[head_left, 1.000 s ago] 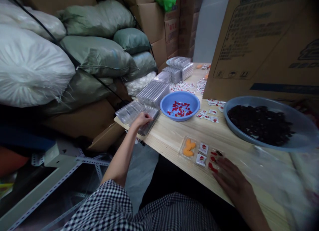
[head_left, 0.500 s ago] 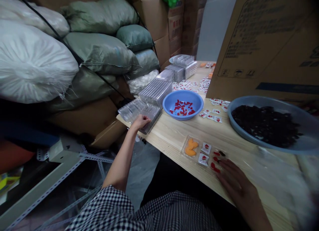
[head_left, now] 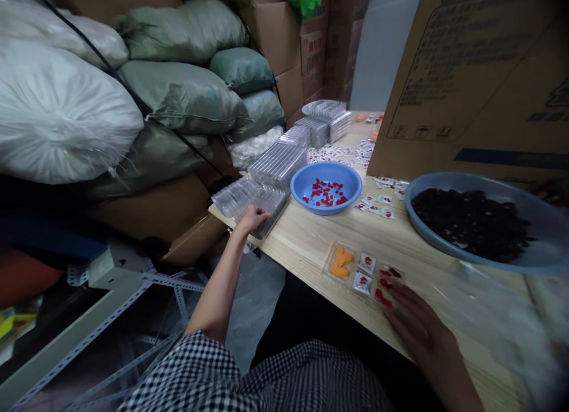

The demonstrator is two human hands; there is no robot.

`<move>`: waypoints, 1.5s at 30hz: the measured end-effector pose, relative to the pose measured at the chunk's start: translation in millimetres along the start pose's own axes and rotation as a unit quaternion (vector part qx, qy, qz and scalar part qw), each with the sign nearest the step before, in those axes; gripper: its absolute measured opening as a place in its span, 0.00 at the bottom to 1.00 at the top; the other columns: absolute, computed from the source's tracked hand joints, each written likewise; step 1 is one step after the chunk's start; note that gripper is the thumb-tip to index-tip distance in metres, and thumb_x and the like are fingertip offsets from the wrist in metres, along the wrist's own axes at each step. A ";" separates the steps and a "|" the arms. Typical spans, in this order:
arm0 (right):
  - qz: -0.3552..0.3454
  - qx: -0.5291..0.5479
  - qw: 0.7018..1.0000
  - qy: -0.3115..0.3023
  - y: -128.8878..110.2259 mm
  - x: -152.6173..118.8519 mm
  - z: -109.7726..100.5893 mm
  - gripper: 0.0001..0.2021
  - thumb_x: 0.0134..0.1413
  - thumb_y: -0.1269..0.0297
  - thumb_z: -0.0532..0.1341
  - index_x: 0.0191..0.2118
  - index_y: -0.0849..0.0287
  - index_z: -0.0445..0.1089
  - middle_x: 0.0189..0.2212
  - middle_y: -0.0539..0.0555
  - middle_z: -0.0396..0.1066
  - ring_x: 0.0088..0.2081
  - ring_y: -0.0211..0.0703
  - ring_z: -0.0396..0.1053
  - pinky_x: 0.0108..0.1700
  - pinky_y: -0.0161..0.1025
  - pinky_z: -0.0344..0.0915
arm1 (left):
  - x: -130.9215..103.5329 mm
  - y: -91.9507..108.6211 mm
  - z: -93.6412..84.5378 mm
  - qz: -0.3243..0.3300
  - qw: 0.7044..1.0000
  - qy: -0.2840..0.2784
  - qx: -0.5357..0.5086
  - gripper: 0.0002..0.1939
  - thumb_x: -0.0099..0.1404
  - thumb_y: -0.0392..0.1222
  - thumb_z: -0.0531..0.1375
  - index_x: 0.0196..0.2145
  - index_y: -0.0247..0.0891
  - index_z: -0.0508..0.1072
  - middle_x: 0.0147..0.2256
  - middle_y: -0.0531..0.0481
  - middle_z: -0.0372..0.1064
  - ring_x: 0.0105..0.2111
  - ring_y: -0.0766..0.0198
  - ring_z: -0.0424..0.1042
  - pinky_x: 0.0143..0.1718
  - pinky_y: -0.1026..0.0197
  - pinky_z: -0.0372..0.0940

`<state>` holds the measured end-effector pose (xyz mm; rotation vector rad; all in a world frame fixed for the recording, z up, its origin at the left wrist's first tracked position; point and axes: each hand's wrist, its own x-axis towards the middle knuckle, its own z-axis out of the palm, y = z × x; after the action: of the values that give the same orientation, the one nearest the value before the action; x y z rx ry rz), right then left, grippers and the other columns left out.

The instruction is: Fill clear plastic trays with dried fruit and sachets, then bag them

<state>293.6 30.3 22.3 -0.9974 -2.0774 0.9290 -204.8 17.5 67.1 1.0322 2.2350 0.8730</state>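
Left hand (head_left: 252,217) unmoved, blue bowl (head_left: 326,188) beside

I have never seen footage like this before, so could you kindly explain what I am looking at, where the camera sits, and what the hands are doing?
There is no machine here: a person wears a camera on the head, looking down at their own two bare hands. The left hand rests on a stack of clear plastic trays at the edge of the wooden table. The right hand lies flat beside a filled tray holding orange pieces, small sachets and red pieces. Further back stand a blue bowl of red pieces and a grey basin of dark bits. Loose sachets lie between them. Neither hand grips anything clearly.
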 end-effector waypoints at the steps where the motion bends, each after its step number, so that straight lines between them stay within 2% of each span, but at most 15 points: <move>1: 0.000 -0.002 1.000 0.000 -0.5 0.1 -0.1 0.20 0.60 0.55 0.63 0.56 0.52 0.72 0.61 0.56 0.65 0.62 0.55 0.63 0.63 0.57 0.64 | -0.2 -0.6 0.6 -0.001 1.000 0.003 0.002 0.17 0.51 0.53 0.63 0.22 0.34 0.71 0.15 0.58 0.56 0.18 0.71 0.55 0.21 0.66 0.50; 10: -0.025 -0.004 0.999 0.022 -2.7 0.2 0.7 0.19 0.60 0.56 0.63 0.56 0.53 0.72 0.59 0.57 0.68 0.61 0.56 0.65 0.62 0.58 0.66 | 2.8 -4.8 4.8 -0.013 0.998 0.029 0.045 0.13 0.55 0.49 0.60 0.24 0.34 0.74 0.16 0.57 0.56 0.19 0.69 0.56 0.22 0.66 0.51; 18: -0.016 -0.004 1.000 0.016 -0.4 -1.4 2.5 0.19 0.60 0.56 0.62 0.56 0.53 0.72 0.59 0.58 0.68 0.61 0.55 0.65 0.61 0.57 0.66 | 4.5 -7.6 11.8 -0.005 0.993 0.061 0.097 0.10 0.56 0.44 0.59 0.25 0.35 0.75 0.19 0.54 0.63 0.24 0.66 0.63 0.27 0.65 0.55; 25: -0.008 -0.003 1.000 0.001 5.8 -3.9 1.2 0.20 0.59 0.56 0.64 0.55 0.53 0.72 0.59 0.58 0.67 0.61 0.56 0.65 0.62 0.57 0.65 | 1.9 -5.6 14.5 -0.001 0.991 0.084 0.106 0.14 0.58 0.49 0.61 0.23 0.36 0.73 0.18 0.54 0.61 0.22 0.66 0.61 0.25 0.64 0.52; 33: 0.018 0.022 1.000 0.006 5.2 -3.3 7.3 0.20 0.58 0.53 0.64 0.54 0.54 0.74 0.58 0.58 0.68 0.62 0.57 0.64 0.63 0.58 0.64 | 9.7 -15.0 16.2 0.002 0.990 0.088 0.114 0.13 0.59 0.47 0.60 0.23 0.36 0.74 0.17 0.55 0.61 0.22 0.66 0.62 0.25 0.65 0.52; 40: 0.036 0.032 0.999 -0.003 2.8 -4.9 6.9 0.21 0.59 0.52 0.63 0.55 0.53 0.73 0.61 0.57 0.66 0.62 0.57 0.64 0.63 0.59 0.63 | 1.5 -5.7 15.5 -0.001 0.986 0.089 0.144 0.13 0.61 0.47 0.59 0.25 0.36 0.75 0.19 0.53 0.64 0.25 0.64 0.65 0.27 0.64 0.54; 45: 0.033 0.023 0.999 -0.004 -0.4 -4.4 5.5 0.20 0.58 0.52 0.63 0.54 0.53 0.74 0.60 0.58 0.67 0.61 0.57 0.65 0.63 0.58 0.64 | -5.2 5.5 17.4 -0.004 0.980 0.090 0.178 0.10 0.62 0.42 0.58 0.28 0.35 0.77 0.24 0.48 0.71 0.30 0.61 0.70 0.31 0.63 0.58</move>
<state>291.4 24.7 18.7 -1.0461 -2.0314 1.0107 -187.5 22.0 60.7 1.1359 2.6140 0.5924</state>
